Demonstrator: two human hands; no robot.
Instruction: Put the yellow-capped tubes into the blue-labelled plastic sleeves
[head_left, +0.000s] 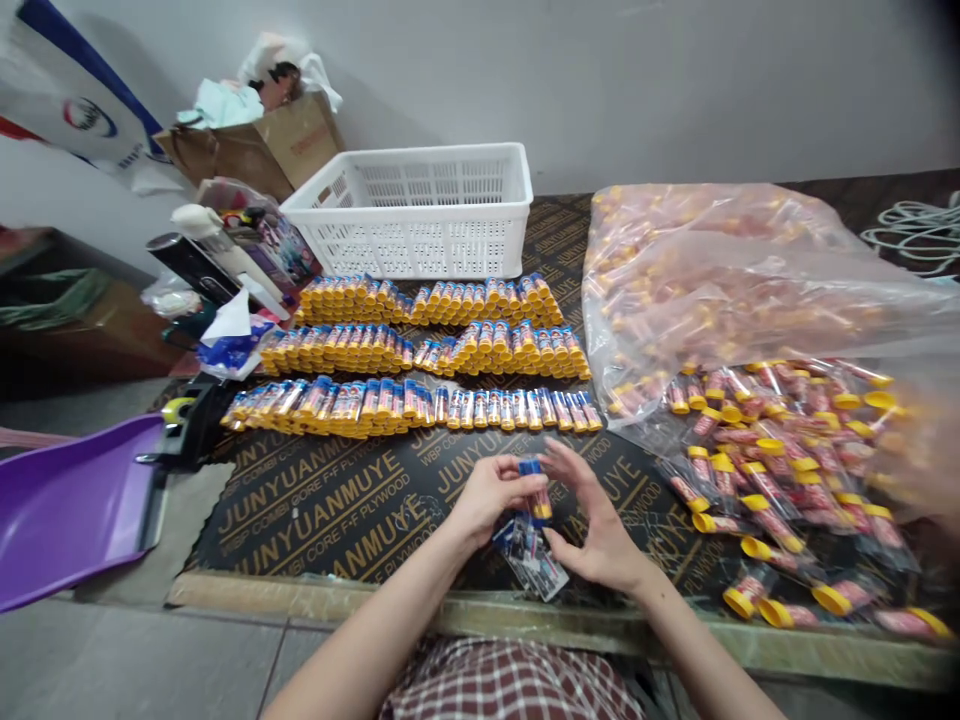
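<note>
My left hand (486,498) pinches a small tube (536,492) with a blue end and a yellow end, upright in front of me. My right hand (596,525) is just to its right, thumb and fingers spread apart in a curve. Under my hands lies a small pile of printed labels (534,562), partly hidden by the left hand. Further back, similar blue-and-yellow tubes (345,400) are laid in stacked rows. To the right is a loose heap of pink tubes with yellow caps (780,470), several in clear wrappers.
A white plastic crate (420,235) stands behind the rows. Right of it lies a large clear bag (712,270) of more tubes. Bottles (214,250) and a tissue pack (234,345) are at the left, with a purple dustpan (82,505) beyond the board's edge. A rope coil (919,235) lies far right.
</note>
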